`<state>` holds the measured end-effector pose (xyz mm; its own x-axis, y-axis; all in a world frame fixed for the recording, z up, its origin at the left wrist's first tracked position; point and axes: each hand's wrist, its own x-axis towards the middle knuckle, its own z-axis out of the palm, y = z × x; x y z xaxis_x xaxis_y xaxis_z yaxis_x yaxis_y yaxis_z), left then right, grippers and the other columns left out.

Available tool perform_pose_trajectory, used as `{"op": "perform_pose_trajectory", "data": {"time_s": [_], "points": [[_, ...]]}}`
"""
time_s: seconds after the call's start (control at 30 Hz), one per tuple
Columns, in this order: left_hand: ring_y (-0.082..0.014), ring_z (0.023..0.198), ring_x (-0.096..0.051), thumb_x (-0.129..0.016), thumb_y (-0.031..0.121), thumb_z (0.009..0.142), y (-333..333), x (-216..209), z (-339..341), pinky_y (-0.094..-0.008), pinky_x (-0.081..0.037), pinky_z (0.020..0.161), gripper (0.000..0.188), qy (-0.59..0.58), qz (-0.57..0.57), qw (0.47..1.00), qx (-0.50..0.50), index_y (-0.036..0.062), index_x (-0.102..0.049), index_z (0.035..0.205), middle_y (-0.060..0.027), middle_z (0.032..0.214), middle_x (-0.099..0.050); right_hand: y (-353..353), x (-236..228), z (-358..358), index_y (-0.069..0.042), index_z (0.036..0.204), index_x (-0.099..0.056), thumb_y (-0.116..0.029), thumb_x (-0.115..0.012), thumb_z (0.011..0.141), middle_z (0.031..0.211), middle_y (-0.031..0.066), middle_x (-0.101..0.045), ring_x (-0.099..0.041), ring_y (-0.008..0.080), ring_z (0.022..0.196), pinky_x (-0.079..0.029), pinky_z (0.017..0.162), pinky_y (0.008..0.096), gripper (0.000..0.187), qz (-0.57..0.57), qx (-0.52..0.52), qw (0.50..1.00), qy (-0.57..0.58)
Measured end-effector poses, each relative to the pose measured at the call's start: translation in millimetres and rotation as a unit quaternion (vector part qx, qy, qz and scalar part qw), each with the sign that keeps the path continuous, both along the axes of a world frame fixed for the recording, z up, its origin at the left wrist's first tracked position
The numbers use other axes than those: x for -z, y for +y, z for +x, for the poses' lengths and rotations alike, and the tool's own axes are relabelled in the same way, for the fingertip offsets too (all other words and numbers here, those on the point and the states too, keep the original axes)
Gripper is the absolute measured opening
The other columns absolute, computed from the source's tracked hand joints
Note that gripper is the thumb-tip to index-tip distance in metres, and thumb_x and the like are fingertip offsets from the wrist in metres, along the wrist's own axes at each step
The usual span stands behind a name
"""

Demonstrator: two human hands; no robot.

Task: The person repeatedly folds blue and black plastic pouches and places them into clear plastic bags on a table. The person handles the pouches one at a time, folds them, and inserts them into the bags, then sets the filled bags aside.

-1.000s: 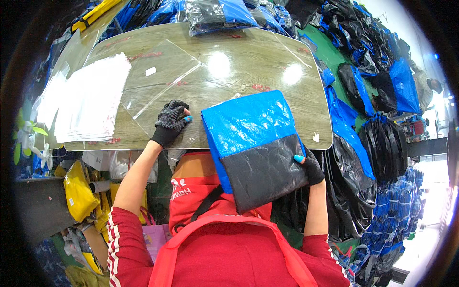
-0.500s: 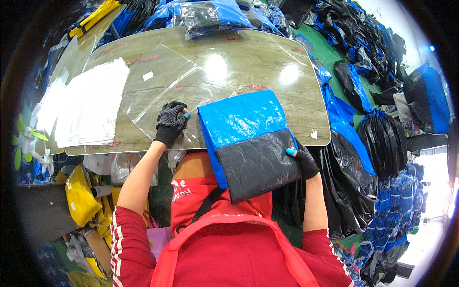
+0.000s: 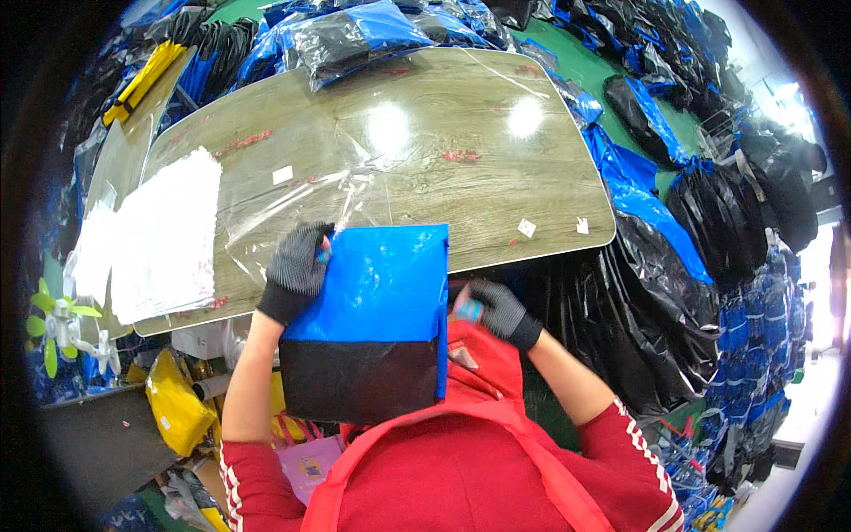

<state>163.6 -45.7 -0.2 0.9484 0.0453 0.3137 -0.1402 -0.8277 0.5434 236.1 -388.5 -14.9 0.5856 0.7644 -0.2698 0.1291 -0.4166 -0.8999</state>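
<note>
The folded blue-black bundle [image 3: 365,310] has shifted toward eight o'clock, left hand [image 3: 299,266] gripping its edge; right hand [image 3: 498,310], at four, grip unclear. Seemingly repositioning; next calls for steadiness.

Right hand [image 3: 503,312], 4 o'clock: motion-blurred, finger detail lost. Left hand [image 3: 297,273], 9 o'clock: hides part of folded bag's [image 3: 377,293] left edge. Pink bag [image 3: 310,464], 7 o'clock: partly behind sleeve [image 3: 251,483].

Honestly can't read anything here. The red markings [image 3: 461,156] on the table [image 3: 532,177] are just blurry squiggles, and the little white stickers [image 3: 526,228] by its near right corner, plus the white slip [image 3: 282,175] nearer its left edge, are too small.
</note>
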Motion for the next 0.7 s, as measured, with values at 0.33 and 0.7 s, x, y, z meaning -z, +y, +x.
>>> {"op": "perform_pose_trajectory", "data": {"time_s": [0.33,0.7], "points": [[-0.0364,0.107,-0.061,-0.058,0.015,0.090,-4.0,-8.0,-31.2,-0.0407,-0.046,0.094,0.015,0.113,-0.108,0.978,-0.137,0.0029,-0.057,0.100,-0.0183,0.115,-0.065,139.4,34.0,129.4,-0.002,0.092,-0.070,-0.019,-0.066,0.088,0.085,0.0048,-0.068,-0.062,0.0124,0.079,-0.050,0.071,0.0296,0.018,0.022,-0.059,0.968,0.242],[-0.0382,0.139,-0.032,-0.061,0.018,0.090,5.4,13.6,-59.5,-0.0440,-0.027,0.115,0.050,0.071,-0.015,0.993,-0.092,0.0042,-0.047,0.136,-0.0214,0.146,-0.040,67.3,-1.4,115.0,-0.007,0.093,-0.068,-0.040,-0.063,0.088,0.086,0.0022,-0.063,-0.058,0.0124,0.071,-0.049,0.063,0.0287,0.033,0.160,0.029,0.943,0.291]]}}
